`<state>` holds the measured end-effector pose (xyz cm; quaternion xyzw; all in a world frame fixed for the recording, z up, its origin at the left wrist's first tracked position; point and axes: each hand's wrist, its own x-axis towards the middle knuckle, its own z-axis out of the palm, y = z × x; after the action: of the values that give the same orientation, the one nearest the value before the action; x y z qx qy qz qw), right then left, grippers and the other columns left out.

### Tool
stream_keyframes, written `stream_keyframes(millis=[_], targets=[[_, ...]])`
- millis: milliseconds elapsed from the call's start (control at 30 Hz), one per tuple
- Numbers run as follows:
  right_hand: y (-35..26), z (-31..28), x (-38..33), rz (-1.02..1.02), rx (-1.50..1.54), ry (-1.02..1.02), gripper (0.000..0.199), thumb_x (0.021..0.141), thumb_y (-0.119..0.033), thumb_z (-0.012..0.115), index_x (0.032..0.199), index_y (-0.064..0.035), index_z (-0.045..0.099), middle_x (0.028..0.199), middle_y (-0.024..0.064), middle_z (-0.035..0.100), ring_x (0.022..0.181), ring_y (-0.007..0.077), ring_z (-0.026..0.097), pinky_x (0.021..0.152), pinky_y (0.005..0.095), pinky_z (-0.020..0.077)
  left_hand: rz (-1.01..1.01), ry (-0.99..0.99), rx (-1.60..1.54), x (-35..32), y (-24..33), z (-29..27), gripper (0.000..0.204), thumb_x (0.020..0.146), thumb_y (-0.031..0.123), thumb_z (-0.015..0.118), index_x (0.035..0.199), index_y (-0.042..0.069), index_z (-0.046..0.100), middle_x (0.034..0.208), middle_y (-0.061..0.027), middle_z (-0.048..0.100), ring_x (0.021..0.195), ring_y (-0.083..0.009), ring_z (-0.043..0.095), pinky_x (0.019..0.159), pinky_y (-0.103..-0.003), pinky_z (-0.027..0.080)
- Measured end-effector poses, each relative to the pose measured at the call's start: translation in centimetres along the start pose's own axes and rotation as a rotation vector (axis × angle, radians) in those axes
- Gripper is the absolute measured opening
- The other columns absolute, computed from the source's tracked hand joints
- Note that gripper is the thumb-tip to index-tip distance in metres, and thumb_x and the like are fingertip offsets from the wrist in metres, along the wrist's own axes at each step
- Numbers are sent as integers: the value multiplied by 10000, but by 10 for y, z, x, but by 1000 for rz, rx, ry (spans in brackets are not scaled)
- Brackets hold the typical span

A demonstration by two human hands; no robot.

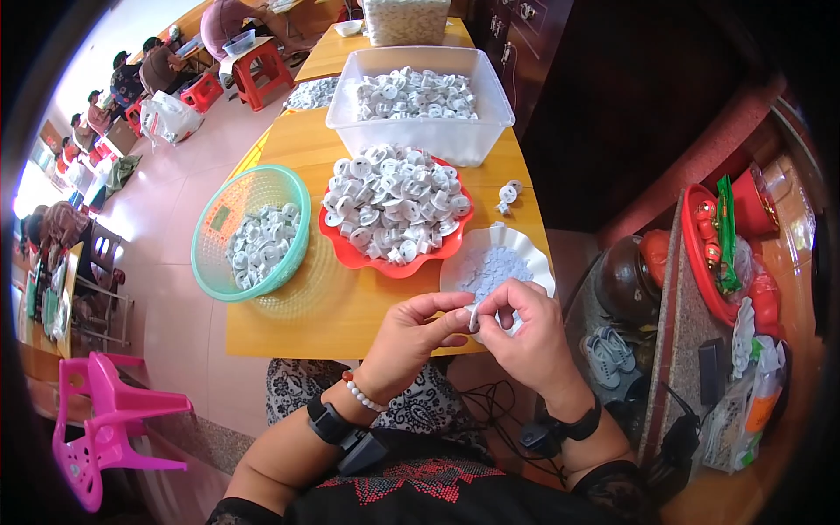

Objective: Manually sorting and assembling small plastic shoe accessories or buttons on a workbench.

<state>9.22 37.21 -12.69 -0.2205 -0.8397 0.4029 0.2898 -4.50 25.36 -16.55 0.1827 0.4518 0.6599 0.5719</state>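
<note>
Head view — hands (413,337) pinch a small white plastic piece (474,318).

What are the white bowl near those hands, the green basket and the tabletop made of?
White bowl: probably plastic; smooth, wavy-rimmed.
Green basket: likely moulded plastic; shiny, with regular small holes.
Tabletop: wood or wood-look laminate, unclear which; faint grain, soft sheen.

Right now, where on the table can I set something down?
Bare wood lies between the green basket, red bowl and left hand, plus a patch between basket and clear bin. Crowded: from bin through bowl to white dish.
</note>
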Motion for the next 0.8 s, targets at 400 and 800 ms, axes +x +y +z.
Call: stream_keyframes(millis=[400,800], targets=[[8,2,-3,-37,24,31,70,825,-87,686,818,-72,618,701,12,628,582,174,550,832,357,443,53,33,-71,2,4,2,304,941,127,698,1218,10,650,1073,-65,707,954,-125,682,835,-276,579],[5,8,-3,-85,-130,55,78,837,-82,654,815,-80,579,703,7,617,572,203,578,895,406,400,102,44,-7,2,0,0,272,932,109,707,1184,9,685,1017,-59,720,878,-100,673,803,-250,568]])
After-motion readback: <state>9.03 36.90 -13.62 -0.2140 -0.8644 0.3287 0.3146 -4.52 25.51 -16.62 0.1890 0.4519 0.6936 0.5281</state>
